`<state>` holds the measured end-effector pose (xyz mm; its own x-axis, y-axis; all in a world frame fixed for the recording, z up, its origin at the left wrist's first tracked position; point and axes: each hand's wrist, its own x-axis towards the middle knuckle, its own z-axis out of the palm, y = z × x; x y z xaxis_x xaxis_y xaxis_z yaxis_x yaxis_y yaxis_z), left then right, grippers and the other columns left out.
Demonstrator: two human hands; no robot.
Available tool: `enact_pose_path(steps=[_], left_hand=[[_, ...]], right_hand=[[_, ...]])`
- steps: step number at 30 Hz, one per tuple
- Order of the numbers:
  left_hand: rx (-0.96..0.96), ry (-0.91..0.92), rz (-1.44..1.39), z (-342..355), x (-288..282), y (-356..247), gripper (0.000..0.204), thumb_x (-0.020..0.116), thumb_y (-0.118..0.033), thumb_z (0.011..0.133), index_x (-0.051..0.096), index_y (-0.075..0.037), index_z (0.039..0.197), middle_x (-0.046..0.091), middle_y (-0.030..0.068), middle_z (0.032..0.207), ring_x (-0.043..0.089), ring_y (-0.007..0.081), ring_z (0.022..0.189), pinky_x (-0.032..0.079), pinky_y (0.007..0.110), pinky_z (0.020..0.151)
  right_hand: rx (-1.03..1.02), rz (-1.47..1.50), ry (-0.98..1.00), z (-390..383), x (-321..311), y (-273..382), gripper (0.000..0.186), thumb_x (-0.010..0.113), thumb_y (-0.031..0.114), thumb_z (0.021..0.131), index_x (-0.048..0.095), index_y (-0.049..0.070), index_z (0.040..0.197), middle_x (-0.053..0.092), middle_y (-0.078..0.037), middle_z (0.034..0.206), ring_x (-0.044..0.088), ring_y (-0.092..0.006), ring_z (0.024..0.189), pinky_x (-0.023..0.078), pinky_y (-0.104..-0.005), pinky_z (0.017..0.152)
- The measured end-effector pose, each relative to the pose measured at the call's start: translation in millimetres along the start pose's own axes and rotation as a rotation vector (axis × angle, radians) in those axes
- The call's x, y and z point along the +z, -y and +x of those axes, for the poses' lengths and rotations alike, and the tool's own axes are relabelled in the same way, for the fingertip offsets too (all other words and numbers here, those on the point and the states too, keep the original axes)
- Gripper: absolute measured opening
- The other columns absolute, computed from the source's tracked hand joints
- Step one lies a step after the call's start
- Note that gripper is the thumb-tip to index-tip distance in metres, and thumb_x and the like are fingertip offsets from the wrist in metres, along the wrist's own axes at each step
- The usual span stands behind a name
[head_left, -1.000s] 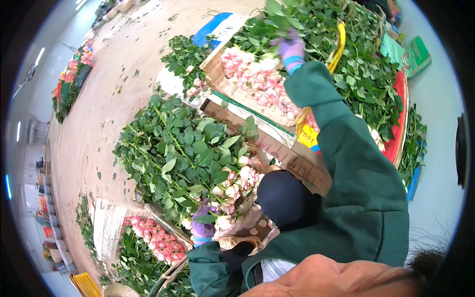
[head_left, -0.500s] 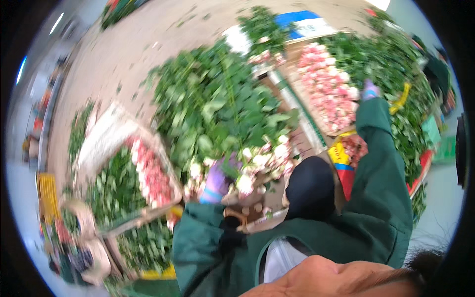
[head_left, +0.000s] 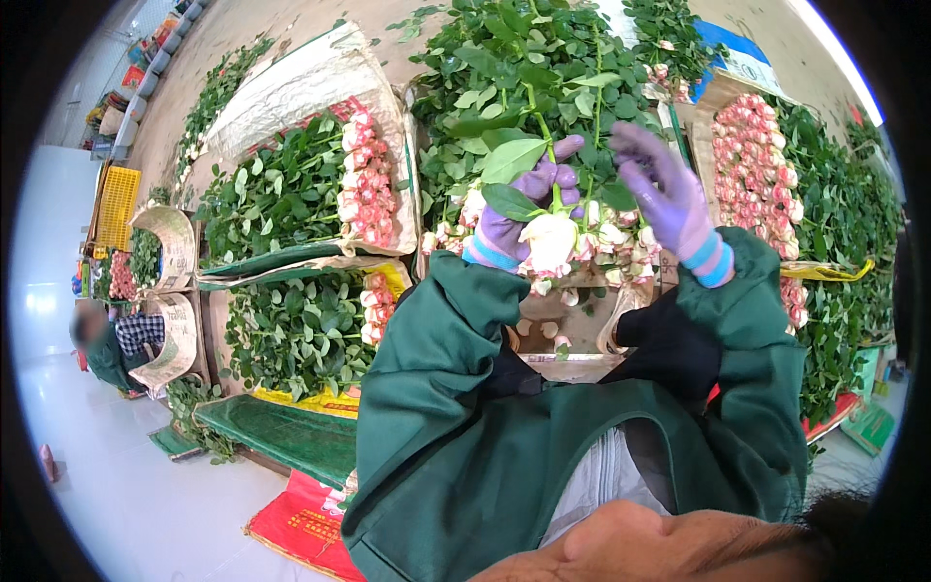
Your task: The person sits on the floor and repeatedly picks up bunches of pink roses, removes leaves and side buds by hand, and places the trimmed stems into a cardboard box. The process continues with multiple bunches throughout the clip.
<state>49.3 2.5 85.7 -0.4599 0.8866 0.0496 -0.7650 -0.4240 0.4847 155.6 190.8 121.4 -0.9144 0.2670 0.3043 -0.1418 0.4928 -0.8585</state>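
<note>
My left hand (head_left: 512, 223), in a purple glove with a blue cuff band, is closed round the stem of a white rose (head_left: 551, 242) just above its bloom. The bloom points toward me, and the leafy stem reaches away. My right hand (head_left: 667, 194), gloved alike, hovers just right of that stem with its fingers apart and nothing in them. Beneath both hands lies a heap of cut roses (head_left: 611, 233) with pale pink and white blooms on the near side. Their green foliage (head_left: 465, 87) spreads out beyond.
Wrapped rows of pink roses (head_left: 369, 184) lie at left, with a smaller bunch (head_left: 376, 306) nearer. Another block of pink roses (head_left: 752, 155) stands at right. A green board (head_left: 281, 436) and a red sack (head_left: 305, 524) are at lower left. Another person (head_left: 112, 349) sits far left.
The view has swung to the right. My right hand has left the pink roses at right and come to the middle. My left hand has lifted a white rose from the heap.
</note>
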Motion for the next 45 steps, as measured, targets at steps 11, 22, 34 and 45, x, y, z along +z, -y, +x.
enact_pose_path(steps=[11, 22, 34, 45], left_hand=[[-0.075, -0.054, -0.024, -4, -5, 17, 0.048, 0.067, -0.009, 0.087, 0.050, 0.005, 0.130, 0.066, 0.0125, 0.096, 0.067, 0.0215, 0.084, 0.056, 0.036, 0.085], [-0.013, -0.223, 0.034, 2, -49, 62, 0.025, 0.067, -0.015, 0.089, 0.062, -0.001, 0.110, 0.069, 0.0119, 0.100, 0.068, 0.0224, 0.092, 0.057, 0.034, 0.085], [-0.074, -0.507, 1.286, -18, -92, 28, 0.025, 0.067, -0.013, 0.093, 0.062, 0.001, 0.113, 0.064, 0.0017, 0.087, 0.058, 0.0100, 0.075, 0.049, 0.023, 0.070], [0.195, -0.383, 1.236, 11, -130, 40, 0.017, 0.060, -0.015, 0.097, 0.059, 0.002, 0.103, 0.063, 0.0071, 0.094, 0.060, 0.0120, 0.078, 0.054, 0.029, 0.068]], right_hand=[[0.597, 0.667, 0.332, -5, 32, 0, 0.037, 0.044, 0.037, 0.103, 0.057, 0.009, 0.122, 0.055, 0.005, 0.090, 0.053, -0.0055, 0.078, 0.043, -0.0206, 0.068], [0.812, 1.331, 0.379, 10, 42, -57, 0.037, 0.055, 0.043, 0.098, 0.064, 0.007, 0.101, 0.063, -0.002, 0.084, 0.055, -0.0105, 0.073, 0.043, -0.0263, 0.061], [0.643, 0.108, 0.470, -30, 53, -104, 0.037, 0.061, 0.038, 0.093, 0.065, 0.005, 0.108, 0.067, -0.010, 0.081, 0.063, -0.0166, 0.053, 0.054, -0.0334, 0.052], [0.442, 0.906, -0.060, -5, 1, -72, 0.048, 0.068, 0.026, 0.089, 0.057, 0.012, 0.134, 0.066, -0.003, 0.082, 0.053, -0.0118, 0.046, 0.044, -0.0277, 0.042]])
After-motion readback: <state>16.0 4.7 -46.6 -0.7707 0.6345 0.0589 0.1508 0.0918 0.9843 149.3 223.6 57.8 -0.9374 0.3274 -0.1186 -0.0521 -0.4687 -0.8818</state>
